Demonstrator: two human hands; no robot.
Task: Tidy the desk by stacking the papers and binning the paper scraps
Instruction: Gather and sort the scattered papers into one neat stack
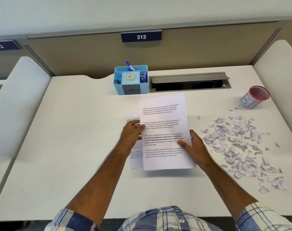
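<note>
Papers [165, 130] held in both hands' grip [132, 130] [194, 144]; scraps [241, 147] lie beside, bin [255, 97] beyond.

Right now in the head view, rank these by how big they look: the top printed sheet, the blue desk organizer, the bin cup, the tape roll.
1. top printed sheet
2. blue desk organizer
3. bin cup
4. tape roll

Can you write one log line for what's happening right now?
step: stacking | left hand: grips papers | right hand: grips papers | scraps: on desk | bin: right
</note>
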